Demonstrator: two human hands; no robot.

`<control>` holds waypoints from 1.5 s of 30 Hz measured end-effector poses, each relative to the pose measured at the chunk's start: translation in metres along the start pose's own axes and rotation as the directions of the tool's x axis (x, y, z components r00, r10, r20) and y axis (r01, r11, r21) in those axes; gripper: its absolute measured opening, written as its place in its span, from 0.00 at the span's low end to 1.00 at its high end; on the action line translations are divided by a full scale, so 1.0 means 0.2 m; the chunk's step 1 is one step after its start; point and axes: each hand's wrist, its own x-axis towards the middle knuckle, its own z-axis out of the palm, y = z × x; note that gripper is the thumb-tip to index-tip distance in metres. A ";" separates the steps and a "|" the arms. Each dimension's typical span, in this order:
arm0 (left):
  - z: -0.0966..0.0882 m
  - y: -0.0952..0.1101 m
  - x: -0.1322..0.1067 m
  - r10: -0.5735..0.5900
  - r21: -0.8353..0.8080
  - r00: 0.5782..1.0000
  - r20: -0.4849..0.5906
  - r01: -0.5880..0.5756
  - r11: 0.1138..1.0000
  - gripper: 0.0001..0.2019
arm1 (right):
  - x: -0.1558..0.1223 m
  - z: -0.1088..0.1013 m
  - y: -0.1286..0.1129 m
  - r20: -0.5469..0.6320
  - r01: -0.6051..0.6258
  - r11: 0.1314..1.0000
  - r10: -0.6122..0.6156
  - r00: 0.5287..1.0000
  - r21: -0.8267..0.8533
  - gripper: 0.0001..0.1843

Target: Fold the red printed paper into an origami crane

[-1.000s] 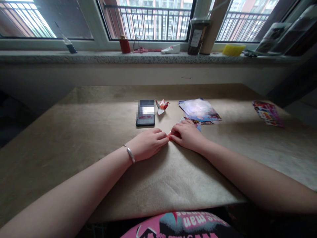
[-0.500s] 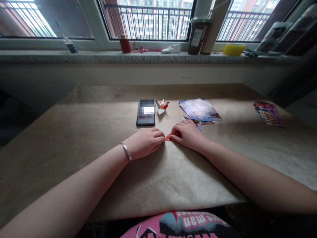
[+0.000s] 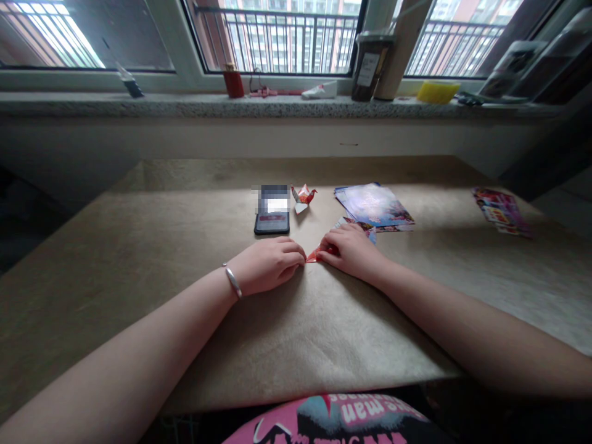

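A small red folded paper [image 3: 312, 255] lies on the table, its pointed end showing between my two hands. My right hand [image 3: 351, 250] covers most of it, fingers curled and pressing it down. At the tip of the point, the closed fingertips of my left hand [image 3: 274, 265] pinch the paper; a silver bracelet circles that wrist. Just beyond my hands stands a finished paper crane [image 3: 303, 197] in red, white and orange. Left of the crane is a phone [image 3: 272, 223] with its screen partly blurred.
Behind my right hand lies a stack of patterned origami sheets [image 3: 374, 205]. Red and purple printed papers [image 3: 500, 211] rest at the table's far right. Along the windowsill [image 3: 185, 110] are a red container [image 3: 234, 82], a dark jar [image 3: 369, 68] and a yellow sponge-like block [image 3: 437, 92].
My left hand has shifted slightly left, and a little more of the red paper's tip shows. The right hand holds its place.
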 end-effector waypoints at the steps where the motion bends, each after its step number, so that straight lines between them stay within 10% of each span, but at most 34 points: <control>1: 0.00 0.00 0.00 -0.007 -0.012 1.000 -0.011 0.007 1.000 0.11 | 0.00 0.00 0.00 -0.002 0.000 1.000 0.000 1.000 0.000 0.12; 18: 0.02 0.00 0.00 0.046 0.030 0.998 -0.043 -0.045 0.999 0.14 | -0.01 -0.01 -0.02 -0.015 0.009 0.999 -0.009 1.000 0.039 0.09; 29: 0.03 0.02 0.00 0.025 0.052 0.999 -0.025 -0.023 0.998 0.12 | -0.02 -0.05 0.00 -0.058 0.393 0.908 -0.389 0.919 0.145 0.10; 45: 0.03 0.03 0.01 0.018 0.078 1.000 -0.013 -0.016 0.997 0.11 | -0.04 -0.10 0.04 -0.030 0.450 0.890 -0.449 0.893 0.069 0.12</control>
